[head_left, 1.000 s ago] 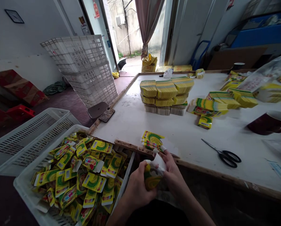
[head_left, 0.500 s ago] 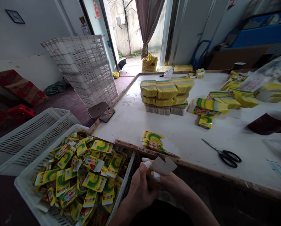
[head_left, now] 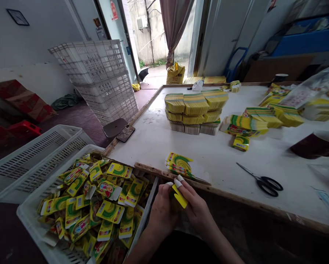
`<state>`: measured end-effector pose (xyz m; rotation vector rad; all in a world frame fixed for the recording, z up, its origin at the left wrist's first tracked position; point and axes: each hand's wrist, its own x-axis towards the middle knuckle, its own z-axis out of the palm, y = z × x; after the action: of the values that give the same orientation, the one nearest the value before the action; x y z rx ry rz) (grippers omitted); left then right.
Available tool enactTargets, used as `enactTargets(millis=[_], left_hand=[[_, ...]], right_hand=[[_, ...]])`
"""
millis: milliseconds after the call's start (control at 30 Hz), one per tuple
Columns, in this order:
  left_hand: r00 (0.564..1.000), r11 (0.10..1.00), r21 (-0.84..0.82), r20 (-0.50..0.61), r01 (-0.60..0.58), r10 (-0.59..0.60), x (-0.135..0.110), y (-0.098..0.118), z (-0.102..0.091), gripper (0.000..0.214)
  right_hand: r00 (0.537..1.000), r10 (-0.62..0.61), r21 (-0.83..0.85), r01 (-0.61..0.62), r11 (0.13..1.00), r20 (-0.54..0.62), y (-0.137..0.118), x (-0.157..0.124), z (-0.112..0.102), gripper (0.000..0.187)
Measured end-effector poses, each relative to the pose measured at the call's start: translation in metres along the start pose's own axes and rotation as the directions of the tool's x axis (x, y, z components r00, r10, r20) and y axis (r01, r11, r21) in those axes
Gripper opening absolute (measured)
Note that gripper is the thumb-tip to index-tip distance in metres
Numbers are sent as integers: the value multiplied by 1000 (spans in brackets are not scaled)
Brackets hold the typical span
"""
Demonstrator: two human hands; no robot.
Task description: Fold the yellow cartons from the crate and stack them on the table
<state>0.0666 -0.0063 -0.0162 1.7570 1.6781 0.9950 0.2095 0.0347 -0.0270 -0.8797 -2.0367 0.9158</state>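
Observation:
My left hand [head_left: 161,209] and my right hand [head_left: 196,207] meet just below the table's front edge, both closed around a small yellow carton [head_left: 180,197] pinched between the fingertips. White tape covers several fingertips. A short stack of flat yellow-green cartons [head_left: 179,164] lies on the white table [head_left: 153,139] just above my hands. To the left, a white crate [head_left: 29,216] is heaped with several folded yellow-green cartons [head_left: 104,205].
Bundled carton stacks [head_left: 194,110] stand mid-table, with more piles [head_left: 263,119] to the right. Black scissors [head_left: 263,180] and a dark red mug [head_left: 315,145] lie at the right. Two phones [head_left: 119,130] rest on the table's left corner. Empty white crates [head_left: 98,77] are stacked by the door.
The carton's white flaps, open half a second ago, are now folded in. My hands have closed together and risen slightly toward the table edge.

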Motion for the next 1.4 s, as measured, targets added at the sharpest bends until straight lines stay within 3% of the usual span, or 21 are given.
enactTargets(millis=[67, 167, 300, 400, 500, 567, 600, 633, 700, 733, 767, 800, 900, 1000, 1100, 1167, 1233, 1300, 1400], left_hand=[[999, 999, -9, 22, 38, -38, 0, 1, -8, 59], [988, 997, -31, 140, 73, -68, 3, 1, -26, 65], [952, 997, -34, 301, 69, -56, 9, 4, -40, 74], [948, 998, -51, 318, 38, -20, 11, 8, -39, 76], [972, 988, -140, 234, 60, -26, 11, 7, -35, 75], [995, 934, -346, 72, 89, -68, 11, 1, -35, 73], [990, 869, -491, -73, 68, -118, 11, -3, -37, 68], [950, 771, -636, -238, 4, -202, 12, -9, -39, 60], [758, 529, -824, -474, -203, -448, 14, -20, -46, 55], [668, 410, -867, -484, -282, -565, 15, -25, -49, 61], [618, 307, -899, -437, -311, -654, 16, -29, -51, 65], [599, 225, -927, -367, -301, -712, 17, -32, -52, 66], [625, 109, -982, -181, -153, -759, 16, -33, -43, 52], [672, 98, -995, -93, -31, -734, 14, -26, -25, 39], [764, 123, -992, -60, 26, -642, 11, -20, -10, 40], [832, 147, -988, -51, 37, -552, 9, -16, -2, 47], [879, 153, -988, -82, -11, -469, 10, -10, 3, 56], [905, 123, -989, -122, -78, -408, 13, -1, 5, 59], [904, 63, -994, -112, -95, -412, 20, 12, 2, 51]], right_hand=[[995, -13, -63, 20, 998, 103, 0, 3, -5, 58], [958, 31, -128, 5, 992, 284, -8, 12, -22, 46], [913, 4, -1, -4, 1000, 408, -22, 24, -44, 31], [943, 21, 88, -53, 995, 332, -25, 24, -41, 24], [982, 84, 175, -114, 978, 168, -22, 21, -24, 47], [989, 120, 221, -136, 966, 84, -16, 22, -17, 67], [988, 149, 200, -154, 968, 37, -12, 25, -17, 71], [983, 181, 141, -176, 974, -25, -7, 29, -18, 68], [957, 229, -85, -246, 965, -176, 6, 39, -26, 52], [943, 232, -215, -285, 934, -238, 14, 45, -30, 47], [936, 233, -329, -315, 891, -264, 21, 50, -34, 45], [936, 231, -406, -326, 854, -266, 28, 55, -37, 45], [948, 231, -472, -311, 825, -220, 43, 63, -38, 47], [947, 227, -445, -308, 841, -226, 48, 64, -37, 46], [934, 234, -401, -329, 855, -269, 43, 62, -37, 47], [917, 247, -280, -338, 898, -313, 33, 57, -37, 47], [910, 282, -39, -308, 951, -303, 18, 50, -32, 49], [938, 305, 250, -259, 933, -167, -1, 40, -21, 53], [953, 262, 564, -303, 769, 154, -28, 26, -1, 56]])
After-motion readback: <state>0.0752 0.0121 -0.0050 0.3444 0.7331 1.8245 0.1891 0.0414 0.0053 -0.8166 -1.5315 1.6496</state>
